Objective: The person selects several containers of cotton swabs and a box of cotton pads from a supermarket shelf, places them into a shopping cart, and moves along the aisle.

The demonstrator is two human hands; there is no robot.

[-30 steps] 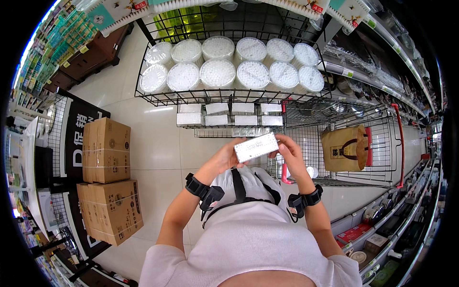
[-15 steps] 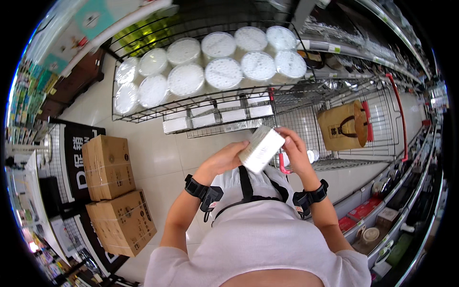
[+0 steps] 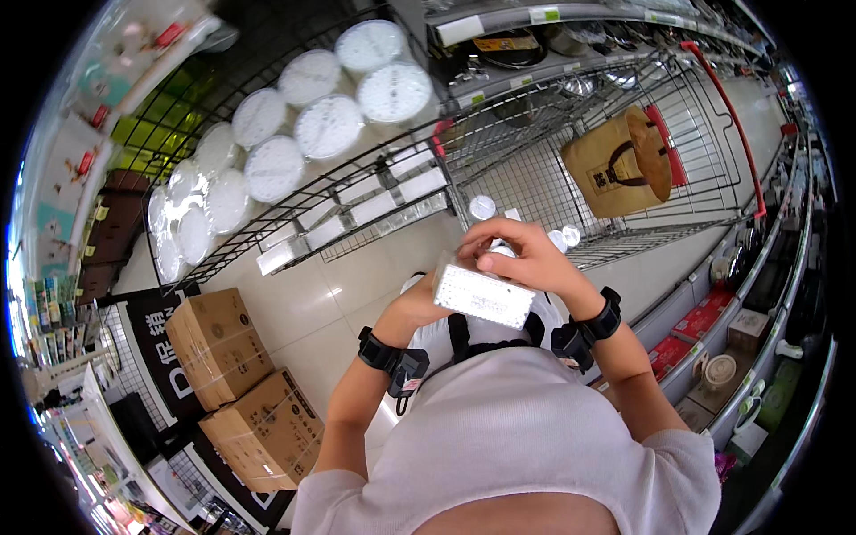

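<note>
Between my two hands, in front of my waist, is a clear rectangular box of cotton swabs [image 3: 484, 295], its white dotted side turned up toward me. My left hand [image 3: 417, 300] grips its left end, with the fingers partly hidden behind it. Curled over the far edge of the box is my right hand [image 3: 528, 253], its fingers bent against it. Just beyond my hands stands a wire shopping cart [image 3: 508, 174], which holds a brown paper bag [image 3: 624, 165] and a few small white round containers [image 3: 481, 208].
At the left, a black wire rack [image 3: 294, 209] carries several round tubs [image 3: 330, 127] with white dotted tops, and white boxes [image 3: 374, 209] on a lower level. Two cardboard cartons [image 3: 263, 428] sit on the floor, lower left. Shelves with goods [image 3: 704, 330] line the right side.
My view has turned, so the rack sits further left and the cart nearer. The box has been tipped to show its dotted side, and my right hand has moved over its far edge.
</note>
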